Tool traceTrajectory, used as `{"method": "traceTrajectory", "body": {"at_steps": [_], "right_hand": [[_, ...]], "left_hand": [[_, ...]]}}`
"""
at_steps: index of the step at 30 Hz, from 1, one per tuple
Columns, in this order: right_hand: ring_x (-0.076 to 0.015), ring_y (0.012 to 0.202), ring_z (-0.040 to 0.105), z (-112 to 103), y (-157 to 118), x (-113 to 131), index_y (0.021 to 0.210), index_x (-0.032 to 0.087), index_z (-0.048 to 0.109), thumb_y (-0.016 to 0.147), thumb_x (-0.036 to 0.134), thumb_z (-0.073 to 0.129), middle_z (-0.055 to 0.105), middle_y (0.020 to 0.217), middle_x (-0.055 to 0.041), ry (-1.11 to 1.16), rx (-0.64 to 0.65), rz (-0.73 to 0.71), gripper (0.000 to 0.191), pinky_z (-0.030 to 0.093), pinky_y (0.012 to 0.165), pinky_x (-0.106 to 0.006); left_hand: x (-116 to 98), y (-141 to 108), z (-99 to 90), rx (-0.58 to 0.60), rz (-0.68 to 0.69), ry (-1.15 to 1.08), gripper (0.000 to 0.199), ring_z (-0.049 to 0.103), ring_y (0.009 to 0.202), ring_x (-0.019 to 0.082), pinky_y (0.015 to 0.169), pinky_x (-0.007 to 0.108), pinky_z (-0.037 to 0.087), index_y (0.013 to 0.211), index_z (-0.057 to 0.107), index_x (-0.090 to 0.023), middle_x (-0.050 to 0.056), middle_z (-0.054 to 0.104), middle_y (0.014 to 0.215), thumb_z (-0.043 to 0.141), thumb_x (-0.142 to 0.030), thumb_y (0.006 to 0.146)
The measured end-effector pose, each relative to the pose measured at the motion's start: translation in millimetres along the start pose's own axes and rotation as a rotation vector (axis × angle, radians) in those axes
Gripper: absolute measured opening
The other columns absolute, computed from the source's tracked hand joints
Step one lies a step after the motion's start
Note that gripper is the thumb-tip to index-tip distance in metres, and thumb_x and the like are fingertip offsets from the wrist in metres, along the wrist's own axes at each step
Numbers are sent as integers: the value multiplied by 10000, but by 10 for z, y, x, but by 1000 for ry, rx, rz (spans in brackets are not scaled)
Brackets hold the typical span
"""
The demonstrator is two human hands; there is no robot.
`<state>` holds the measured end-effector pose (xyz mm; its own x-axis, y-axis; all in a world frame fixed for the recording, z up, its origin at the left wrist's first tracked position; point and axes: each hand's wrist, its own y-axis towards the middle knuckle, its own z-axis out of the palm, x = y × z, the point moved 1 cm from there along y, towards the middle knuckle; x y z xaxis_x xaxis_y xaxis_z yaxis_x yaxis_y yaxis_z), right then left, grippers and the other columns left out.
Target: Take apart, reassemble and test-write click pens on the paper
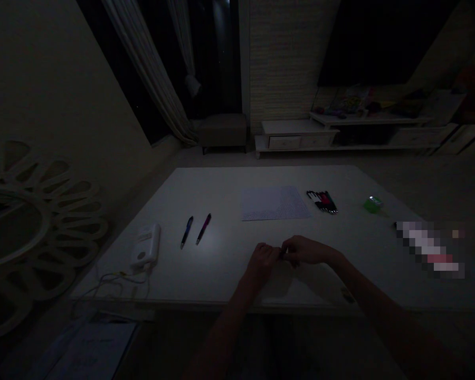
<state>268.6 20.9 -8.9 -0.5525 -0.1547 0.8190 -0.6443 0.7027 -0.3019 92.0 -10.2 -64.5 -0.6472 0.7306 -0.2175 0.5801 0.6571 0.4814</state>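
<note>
My left hand (pixel 264 259) is closed over the white table, its fingers curled inward. Against it, my right hand (pixel 303 250) pinches with thumb and fingers. A small dark thing (pixel 283 253) shows between the two hands, mostly covered by fingers and too dim to name. Beyond them lies a sheet of patterned or printed paper (pixel 275 203). To the left, a blue-and-black pen (pixel 187 232) and a purple-and-black pen (pixel 203 229) lie side by side. Several more pens (pixel 322 201) are laid in a row right of the paper.
The white table (pixel 221 274) carries a white boxy device (pixel 145 246) with cables at its left. A green translucent item (pixel 373 204) sits at the right, near a blurred-out object (pixel 429 248). Papers (pixel 91 345) lie below the table's left edge. The room is dim.
</note>
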Motion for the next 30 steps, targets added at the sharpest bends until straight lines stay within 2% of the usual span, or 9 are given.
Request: {"method": "traceTrajectory", "body": {"at_steps": [3, 6, 8, 11, 13, 15, 18, 24, 30], "right_hand": [[-164, 539, 610, -27, -10, -42, 861, 136, 623, 766, 460, 567, 662, 615, -42, 123, 90, 21, 343, 457, 547, -265], [-174, 593, 626, -110, -35, -125, 849, 144, 620, 761, 465, 571, 690, 683, -60, 209, 61, 62, 337, 458, 575, -274], [-182, 647, 638, -183, -15, -202, 849, 144, 606, 760, 453, 570, 705, 751, -83, 304, -41, 73, 324, 460, 605, -283], [-191, 726, 645, -296, 145, -319, 856, 144, 586, 715, 393, 617, 707, 829, -110, 519, -299, 60, 288, 470, 678, -307], [-193, 767, 642, -371, 340, -360, 820, 155, 581, 663, 334, 647, 700, 848, -104, 659, -466, 20, 248, 471, 721, -317], [-180, 738, 627, -466, 562, -349, 752, 175, 562, 619, 296, 649, 684, 798, -70, 787, -606, -45, 200, 466, 702, -310], [-128, 568, 526, -666, 825, -251, 647, 200, 507, 600, 349, 642, 578, 606, 0, 950, -761, -169, 206, 412, 552, -268], [-127, 472, 375, -1023, 992, -90, 536, 237, 318, 677, 755, 448, 337, 474, 32, 1031, -516, -316, 552, 338, 467, -280], [-132, 468, 315, -1160, 1123, -295, 510, 240, 265, 697, 800, 341, 280, 459, 33, 1068, -518, -342, 595, 298, 462, -282]], "left_hand": [[-11, -2, -23, -41, 17, -26, 205, 608, 868, 146, 876, 345, 424, 986, 571, -168, 55, 666, 885, 376, -214, 945], [35, 45, -106, -149, -15, -45, 228, 569, 1061, 171, 975, 388, 387, 1112, 547, -192, 80, 646, 1093, 440, -268, 926], [141, 135, -179, -257, -136, -70, 273, 549, 1106, 190, 997, 410, 381, 1136, 544, -207, 85, 625, 1154, 496, -329, 897], [411, 368, -219, -434, -421, -131, 266, 573, 1055, 195, 941, 401, 436, 1130, 561, -210, 84, 641, 1107, 475, -319, 903], [608, 556, -152, -463, -545, -193, 255, 584, 1023, 193, 918, 393, 454, 1121, 573, -205, 80, 646, 1076, 464, -277, 901], [771, 722, -27, -445, -602, -244, 252, 588, 1004, 187, 914, 383, 456, 1104, 586, -199, 78, 649, 1045, 455, -216, 890], [910, 863, 181, -408, -628, -256, 263, 582, 993, 183, 909, 374, 454, 1069, 598, -192, 78, 644, 1028, 435, -144, 868], [919, 878, 380, -236, -501, -144, 241, 546, 989, 204, 884, 370, 441, 1030, 597, -180, 71, 633, 1018, 467, -118, 837], [913, 923, 382, -114, -514, -50, 208, 539, 937, 204, 839, 369, 422, 1000, 605, -177, 71, 632, 983, 446, -162, 867]]}}
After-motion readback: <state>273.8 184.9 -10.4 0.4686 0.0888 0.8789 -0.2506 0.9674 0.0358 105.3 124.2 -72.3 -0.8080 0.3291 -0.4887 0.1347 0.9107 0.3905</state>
